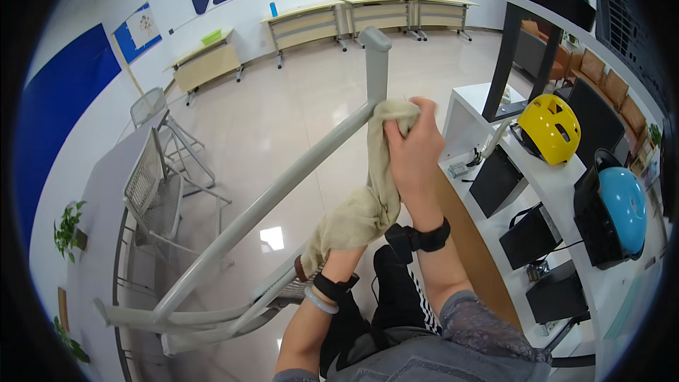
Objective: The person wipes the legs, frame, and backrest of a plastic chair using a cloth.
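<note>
So the biggest thing here is the shiny pale floor (318,134), with a long white counter (527,164) curving down the right side and a row of light wood folding tables (308,30) along the far wall. Over on the left there are a couple of mesh-seated metal chairs (150,194). Right up close is a grey tubular frame (269,198), one long bar slanting from near left up to a short upright post at the far end. The beige cloth (353,221) is bunched against that post, then sags back toward the person, right of the long bar. Next size down, a yellow helmet (552,127) and a blue helmet (624,205) sit on the counter, the blue one nearer. As for the hands, the right hand (416,147) is pinching the top of the cloth between thumb and fingers, just right of the post. The left hand (345,262) goes in under the cloth's near end, so honestly can't tell how its fingers are set. Tiniest bit: a blue bottle (274,10) on a far table.
</note>
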Available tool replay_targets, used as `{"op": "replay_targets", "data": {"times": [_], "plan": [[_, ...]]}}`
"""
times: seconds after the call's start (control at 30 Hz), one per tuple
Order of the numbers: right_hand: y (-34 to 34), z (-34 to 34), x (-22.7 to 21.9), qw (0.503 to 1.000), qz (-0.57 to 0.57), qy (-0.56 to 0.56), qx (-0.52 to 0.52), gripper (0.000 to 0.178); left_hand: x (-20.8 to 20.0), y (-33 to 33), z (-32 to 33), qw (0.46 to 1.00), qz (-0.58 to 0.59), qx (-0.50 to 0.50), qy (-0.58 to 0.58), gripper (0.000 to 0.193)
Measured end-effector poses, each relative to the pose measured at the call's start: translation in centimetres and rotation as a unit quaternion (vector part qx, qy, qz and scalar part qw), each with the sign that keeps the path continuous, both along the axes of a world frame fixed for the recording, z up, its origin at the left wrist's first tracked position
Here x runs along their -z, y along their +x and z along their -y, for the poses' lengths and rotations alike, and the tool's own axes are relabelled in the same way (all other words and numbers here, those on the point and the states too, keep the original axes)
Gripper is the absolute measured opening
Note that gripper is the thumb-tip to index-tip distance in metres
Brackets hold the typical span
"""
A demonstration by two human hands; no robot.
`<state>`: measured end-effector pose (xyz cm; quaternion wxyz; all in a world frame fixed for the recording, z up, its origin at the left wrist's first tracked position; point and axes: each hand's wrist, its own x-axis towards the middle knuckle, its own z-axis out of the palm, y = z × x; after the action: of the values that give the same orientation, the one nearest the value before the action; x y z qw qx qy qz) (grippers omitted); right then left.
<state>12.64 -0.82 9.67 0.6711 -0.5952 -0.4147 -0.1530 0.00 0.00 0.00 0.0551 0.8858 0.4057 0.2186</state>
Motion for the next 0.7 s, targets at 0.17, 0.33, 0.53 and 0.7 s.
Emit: {"op": "replay_targets", "data": {"times": [0.17, 0.33, 0.53, 0.7], "plan": [[2.5, -2.4, 2.3, 0.995, 0.049, 0.029, -0.08, 0.032, 5.7, 2.0, -3.1, 0.989, 0.12, 0.022, 0.086, 0.021], [4.7, -1.7, 9.0, 0.996, 0.037, -0.054, -0.057, 0.029, 2.2, 3.4, -1.7, 0.998, 0.042, 0.047, -0.006, 0.022], [6.1, 2.7, 4.7, 0.994, 0.079, -0.053, -0.047, 0.017, 1.1, 2.7, -0.7, 0.991, -0.006, 0.077, -0.109, 0.031], [0.9, 2.9, 1.3, 0.977, 0.149, -0.078, -0.134, 0.021, 4.2, -6.0, -2.0, 0.98, 0.101, 0.147, 0.085, 0.032]]}}
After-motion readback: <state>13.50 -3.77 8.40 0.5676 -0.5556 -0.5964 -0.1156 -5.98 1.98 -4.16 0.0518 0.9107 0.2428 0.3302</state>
